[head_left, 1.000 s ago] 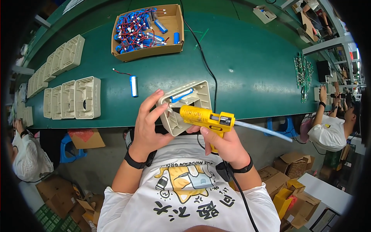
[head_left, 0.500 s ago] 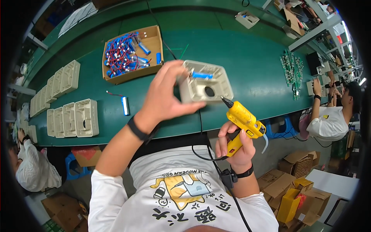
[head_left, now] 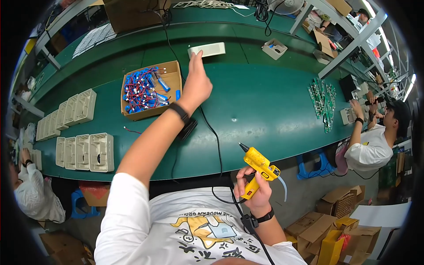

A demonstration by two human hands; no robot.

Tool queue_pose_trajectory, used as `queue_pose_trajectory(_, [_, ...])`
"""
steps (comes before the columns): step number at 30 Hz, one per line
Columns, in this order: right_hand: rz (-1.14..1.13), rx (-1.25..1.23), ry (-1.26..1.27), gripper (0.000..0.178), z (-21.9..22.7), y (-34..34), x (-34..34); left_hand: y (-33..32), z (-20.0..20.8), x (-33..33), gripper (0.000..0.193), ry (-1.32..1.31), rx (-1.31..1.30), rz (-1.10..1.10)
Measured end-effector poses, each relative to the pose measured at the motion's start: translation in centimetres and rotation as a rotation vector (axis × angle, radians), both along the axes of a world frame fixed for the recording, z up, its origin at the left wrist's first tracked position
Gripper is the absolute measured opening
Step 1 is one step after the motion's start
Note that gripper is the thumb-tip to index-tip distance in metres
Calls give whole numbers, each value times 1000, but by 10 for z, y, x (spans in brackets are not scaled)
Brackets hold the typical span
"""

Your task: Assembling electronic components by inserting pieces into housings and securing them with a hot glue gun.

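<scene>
Far out over the bench, my left hand [head_left: 197, 86] has its fingers at the left end of a beige plastic housing [head_left: 212, 50], closed on it as far as I can see. The housing shows mostly its pale side, so its inside is hidden. My right hand [head_left: 254, 187] grips a yellow hot glue gun [head_left: 259, 165] by its handle, low over the near bench edge. The gun's dark nozzle points up and left, apart from everything, and a pale glue stick trails from its back. Under my left forearm a red wire lead [head_left: 132, 130] pokes out; what it joins is hidden.
A cardboard box [head_left: 128, 115] of blue batteries with wires stands left of my hand. Rows of beige housings [head_left: 101, 152] line the left bench. Another housing [head_left: 274, 49] sits far right, circuit boards [head_left: 322, 104] nearer. A black cord crosses the bench; co-workers sit both sides.
My left hand has carried the housing away from me to the far side of the bench. The glue gun has come lower and left, apart from the housing.
</scene>
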State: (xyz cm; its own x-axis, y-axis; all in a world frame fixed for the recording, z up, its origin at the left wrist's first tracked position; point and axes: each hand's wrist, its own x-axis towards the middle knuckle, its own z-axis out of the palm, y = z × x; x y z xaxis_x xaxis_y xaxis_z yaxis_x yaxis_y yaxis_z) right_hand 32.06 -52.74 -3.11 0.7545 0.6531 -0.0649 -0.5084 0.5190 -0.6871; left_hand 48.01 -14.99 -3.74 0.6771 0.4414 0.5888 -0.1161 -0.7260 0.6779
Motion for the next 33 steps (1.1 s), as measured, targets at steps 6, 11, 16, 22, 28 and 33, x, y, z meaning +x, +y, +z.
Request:
queue_pose_trajectory(6, [3, 8, 53, 36, -11, 8, 9, -14, 59, -207, 54, 130, 62, -108])
queue_pose_trajectory(11, [37, 33, 29, 35, -10, 21, 21, 42, 51, -355, 41, 391, 317, 464])
queue_pose_trajectory(16, [80, 18, -22, 33, -9, 47, 38, 51, 34, -431, 50, 640, 515, 771])
queue_pose_trajectory(22, [112, -2, -60, 32, -9, 77, 44, 25, 71, -418, 56, 526, 480, 373])
queue_pose_trajectory(28, [117, -15, -39, 32, -8, 84, 36, 75, 42, -410, 52, 504, 26, 323])
queue_pose_trajectory(33, [104, -51, -74, 31, -7, 79, 21, 83, 30, -412, 54, 655, -330, 166])
